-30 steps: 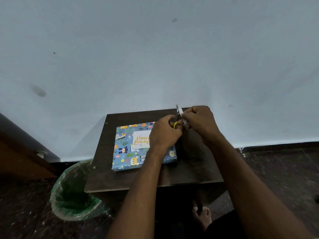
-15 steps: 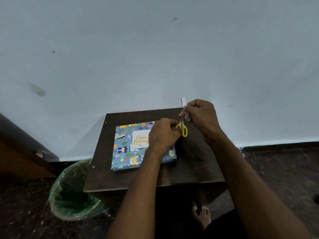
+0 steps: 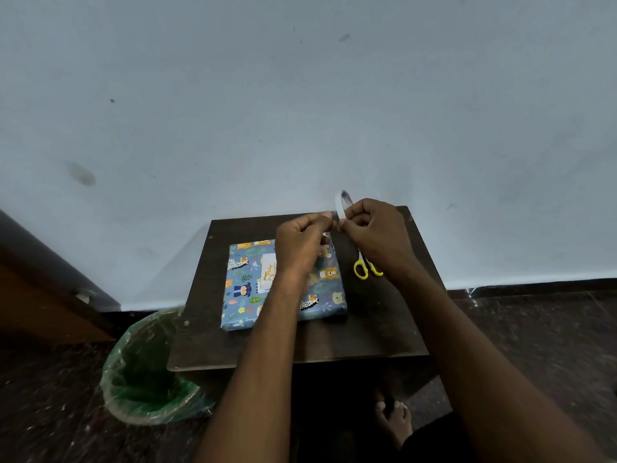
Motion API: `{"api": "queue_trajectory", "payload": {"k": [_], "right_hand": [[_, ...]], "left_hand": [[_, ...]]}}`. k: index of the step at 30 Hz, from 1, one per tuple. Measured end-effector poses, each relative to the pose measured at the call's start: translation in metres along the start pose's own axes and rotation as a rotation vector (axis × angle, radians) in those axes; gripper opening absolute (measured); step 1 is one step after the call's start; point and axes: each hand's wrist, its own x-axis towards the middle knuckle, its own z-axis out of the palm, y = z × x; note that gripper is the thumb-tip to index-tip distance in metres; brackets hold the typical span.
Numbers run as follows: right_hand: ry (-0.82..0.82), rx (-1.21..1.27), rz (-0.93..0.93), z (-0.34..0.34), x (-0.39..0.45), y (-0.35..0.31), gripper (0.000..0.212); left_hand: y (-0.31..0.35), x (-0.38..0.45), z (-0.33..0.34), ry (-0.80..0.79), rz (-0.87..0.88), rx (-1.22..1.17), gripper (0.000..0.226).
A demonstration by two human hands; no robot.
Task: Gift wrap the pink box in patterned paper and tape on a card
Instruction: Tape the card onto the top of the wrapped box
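Pinching: right hand (image 3: 377, 235) is gripping tape roll (image 3: 342, 203), left hand (image 3: 302, 242) is pinching its free end. Tape: light, sticky, flimsy; handle by edges. Box (image 3: 243, 295) is lying wrapped at table (image 3: 384, 329) centre.

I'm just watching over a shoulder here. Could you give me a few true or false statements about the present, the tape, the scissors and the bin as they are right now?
1. The right hand holds the tape roll above the table. True.
2. The yellow scissors are in the left hand. False: they lie on the table, right of the wrapped box.
3. The box is wrapped in patterned paper. True.
4. The card lies on the floor. False: it sits on top of the box, partly hidden by the left arm.
5. The green-lined bin stands on the table. False: it stands on the floor, left of the table.
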Motion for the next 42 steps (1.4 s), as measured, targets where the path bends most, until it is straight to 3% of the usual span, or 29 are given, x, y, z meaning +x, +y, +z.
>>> {"api": "queue_trajectory", "payload": {"k": [8,11,15,22,28,31,38,42], "right_hand": [[-0.021,0.070,-0.029,0.014,-0.007,-0.011,0.011],[-0.038,0.090,-0.027,0.015,-0.008,-0.014,0.011],[-0.074,0.102,-0.025,0.013,-0.010,-0.020,0.029],[-0.134,0.265,0.028,0.011,-0.012,-0.025,0.006],[-0.034,0.234,-0.023,0.009,-0.010,-0.027,0.009],[0.000,0.242,-0.034,0.008,-0.010,-0.028,0.011],[0.057,0.248,-0.052,0.010,-0.009,-0.027,0.009],[0.058,0.238,-0.068,0.010,-0.009,-0.025,0.008]], "left_hand": [[0.006,-0.003,-0.003,0.097,-0.057,-0.256,0.016],[0.005,0.001,-0.009,0.135,0.038,-0.162,0.009],[0.002,0.004,-0.015,0.201,0.232,0.152,0.003],[-0.001,0.007,-0.022,0.179,0.483,0.416,0.009],[0.000,0.009,-0.026,0.101,0.597,0.452,0.009],[0.000,0.009,-0.024,0.081,0.561,0.385,0.014],[-0.001,0.008,-0.014,0.016,0.268,0.090,0.022],[0.001,0.006,-0.012,0.006,0.170,-0.012,0.016]]}}
